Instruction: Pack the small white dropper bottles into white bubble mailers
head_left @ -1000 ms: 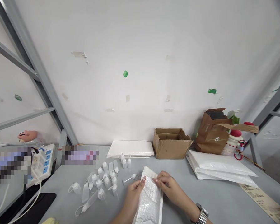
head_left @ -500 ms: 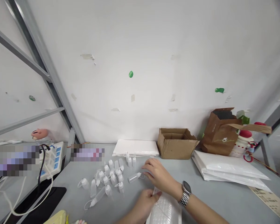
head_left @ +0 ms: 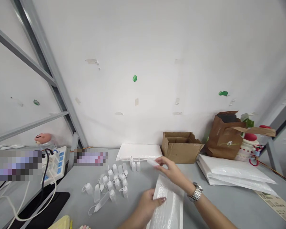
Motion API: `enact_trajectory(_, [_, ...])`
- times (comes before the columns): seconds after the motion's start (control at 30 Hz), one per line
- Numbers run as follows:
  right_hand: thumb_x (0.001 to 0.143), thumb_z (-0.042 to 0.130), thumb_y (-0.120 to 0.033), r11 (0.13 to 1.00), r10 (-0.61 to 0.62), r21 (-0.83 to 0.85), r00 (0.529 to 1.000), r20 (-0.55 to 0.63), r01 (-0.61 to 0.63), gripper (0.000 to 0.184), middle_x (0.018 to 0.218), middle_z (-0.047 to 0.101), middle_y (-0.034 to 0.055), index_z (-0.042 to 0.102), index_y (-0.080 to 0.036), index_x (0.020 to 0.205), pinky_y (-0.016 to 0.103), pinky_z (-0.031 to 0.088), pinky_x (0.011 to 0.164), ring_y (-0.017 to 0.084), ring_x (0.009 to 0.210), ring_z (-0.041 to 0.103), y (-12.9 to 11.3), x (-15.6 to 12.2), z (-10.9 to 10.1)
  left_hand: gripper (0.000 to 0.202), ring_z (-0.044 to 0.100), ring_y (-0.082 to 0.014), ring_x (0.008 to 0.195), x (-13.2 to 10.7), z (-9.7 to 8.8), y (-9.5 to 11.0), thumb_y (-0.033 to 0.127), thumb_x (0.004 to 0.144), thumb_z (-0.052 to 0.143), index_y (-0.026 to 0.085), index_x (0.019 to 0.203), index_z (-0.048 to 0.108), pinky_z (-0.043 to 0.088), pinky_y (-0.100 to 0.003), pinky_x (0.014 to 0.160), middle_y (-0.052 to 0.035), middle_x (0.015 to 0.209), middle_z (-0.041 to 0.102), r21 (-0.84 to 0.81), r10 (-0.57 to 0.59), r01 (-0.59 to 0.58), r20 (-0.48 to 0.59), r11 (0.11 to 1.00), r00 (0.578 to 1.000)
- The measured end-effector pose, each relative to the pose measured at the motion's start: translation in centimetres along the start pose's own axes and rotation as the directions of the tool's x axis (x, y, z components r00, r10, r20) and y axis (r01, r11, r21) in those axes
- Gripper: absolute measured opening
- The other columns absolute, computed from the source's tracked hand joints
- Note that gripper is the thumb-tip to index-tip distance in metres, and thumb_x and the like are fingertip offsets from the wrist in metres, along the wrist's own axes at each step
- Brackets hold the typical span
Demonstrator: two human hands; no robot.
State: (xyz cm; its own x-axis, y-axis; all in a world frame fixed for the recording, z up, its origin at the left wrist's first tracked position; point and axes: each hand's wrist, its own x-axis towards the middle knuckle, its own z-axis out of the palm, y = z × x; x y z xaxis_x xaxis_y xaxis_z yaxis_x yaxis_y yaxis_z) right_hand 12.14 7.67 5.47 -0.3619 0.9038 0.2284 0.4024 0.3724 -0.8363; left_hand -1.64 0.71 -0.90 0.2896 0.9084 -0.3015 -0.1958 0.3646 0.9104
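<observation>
My left hand (head_left: 149,205) grips the left edge of a white bubble mailer (head_left: 169,203), thumb on its front face. Above the mailer's upper end, my right hand (head_left: 168,168) pinches a small translucent squeeze bottle (head_left: 152,162), tilted and pointing left, partly blurred. A metal watch (head_left: 195,192) is on the right wrist. Left of my hands, several similar squeeze bottles (head_left: 112,194) with thin spouts and tethered caps stand or lie on the grey table (head_left: 131,210). A few more bottles (head_left: 138,166) stand just left of the one I hold.
A stack of white mailers (head_left: 139,152) lies by the wall, beside an open cardboard box (head_left: 182,152). At right are more white mailers (head_left: 233,173), a brown paper bag (head_left: 225,136) and a snowman figure (head_left: 246,146). A power strip (head_left: 58,165) with cables is at left.
My right hand has picked up the bottle that lay on the table and lifted it up and to the right. The mailer's upper end is now more exposed, still in my left hand.
</observation>
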Motion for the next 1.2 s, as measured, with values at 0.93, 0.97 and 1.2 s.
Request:
enact_trajectory(0.93, [0.056, 0.070, -0.054, 0.881, 0.355, 0.364, 0.931, -0.087, -0.302, 0.042, 0.057, 0.055, -0.0040, 0.052, -0.019, 0.070, 0.027, 0.041, 0.053, 0.013, 0.052, 0.051, 4.5, -3.6, 0.5, 0.063, 0.039, -0.0102, 0.052, 1.0, -0.6, 0.5, 0.073, 0.047, 0.062, 0.012, 0.058, 0.059, 0.028, -0.023, 0.053, 0.0030, 0.050, 0.048, 0.088, 0.057, -0.044, -0.146, 0.995, 0.988])
enact_trajectory(0.97, [0.059, 0.069, -0.053, 0.892, 0.348, 0.341, 0.932, -0.103, -0.296, 0.039, 0.059, 0.056, -0.0024, 0.053, -0.018, 0.068, 0.027, 0.042, 0.055, 0.014, 0.055, 0.052, 4.4, -3.7, 0.8, 0.062, 0.040, -0.0107, 0.053, 0.9, -0.6, 0.7, 0.073, 0.047, 0.063, 0.011, 0.060, 0.060, 0.029, -0.023, 0.054, 0.0026, 0.051, 0.049, 0.073, 0.057, -0.046, -0.151, 0.996, 0.987])
enact_trajectory(1.2, [0.067, 0.062, -0.055, 0.943, 0.232, 0.290, 0.947, -0.221, -0.163, 0.039, 0.080, 0.062, 0.0068, 0.067, -0.018, 0.077, 0.035, 0.044, 0.078, 0.022, 0.081, 0.058, 3.3, -4.1, 1.5, 0.058, 0.046, -0.0134, 0.058, 0.3, -0.2, 1.5, 0.067, 0.049, 0.066, 0.011, 0.064, 0.064, 0.033, -0.024, 0.057, 0.0006, 0.055, 0.054, -0.021, 0.042, -0.045, -0.156, 0.999, 0.987])
